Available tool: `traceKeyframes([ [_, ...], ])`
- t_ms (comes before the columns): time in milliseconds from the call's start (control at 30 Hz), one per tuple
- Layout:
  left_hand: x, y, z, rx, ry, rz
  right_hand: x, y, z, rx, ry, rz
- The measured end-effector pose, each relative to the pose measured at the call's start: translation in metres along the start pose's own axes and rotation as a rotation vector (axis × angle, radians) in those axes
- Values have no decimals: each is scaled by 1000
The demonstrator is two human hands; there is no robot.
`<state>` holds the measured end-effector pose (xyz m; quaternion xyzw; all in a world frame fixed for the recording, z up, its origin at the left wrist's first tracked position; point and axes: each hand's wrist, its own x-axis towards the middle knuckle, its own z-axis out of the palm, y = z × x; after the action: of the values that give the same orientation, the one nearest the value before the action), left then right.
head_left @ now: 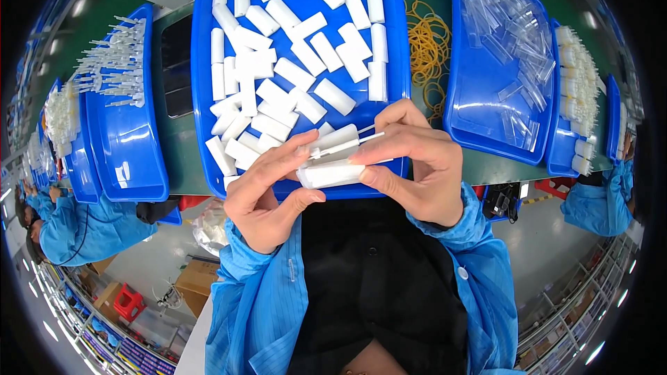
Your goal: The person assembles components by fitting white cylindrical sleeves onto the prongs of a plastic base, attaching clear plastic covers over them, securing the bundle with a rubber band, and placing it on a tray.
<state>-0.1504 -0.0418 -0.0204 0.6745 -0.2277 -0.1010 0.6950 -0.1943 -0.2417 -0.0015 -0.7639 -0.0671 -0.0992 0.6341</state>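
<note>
Both my hands meet over the near edge of a blue tray [404, 42] heaped with white rectangular plastic pieces [336, 96]. Between them is a white plastic case [332, 175], its long side facing me. My left hand [267, 191] has thumb and fingers curled about the case's left end. At the other end, my right hand [420, 163] pinches the case with thumb and forefinger. A slim white stick-like part [347, 144] lies slantwise along the top of the case, near the right fingertips. Fingers partly cover the case, so how the two parts fit is hidden.
Yellow rubber bands [426, 45] lie right of the tray. Further right, another blue tray [479, 107] holds clear plastic pieces. At left are a dark flat device [178, 66] and a blue tray [128, 160] with thin white parts. Co-workers in blue sit on both sides.
</note>
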Motion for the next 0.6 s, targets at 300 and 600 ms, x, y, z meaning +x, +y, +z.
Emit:
traceKeyframes([
  [300,0,-1,-10,-298,256,-133,14,12,4,-813,146,-143],
  [600,2,-5,-8,-416,309,-103,20,30,32,-1036,107,-87],
])
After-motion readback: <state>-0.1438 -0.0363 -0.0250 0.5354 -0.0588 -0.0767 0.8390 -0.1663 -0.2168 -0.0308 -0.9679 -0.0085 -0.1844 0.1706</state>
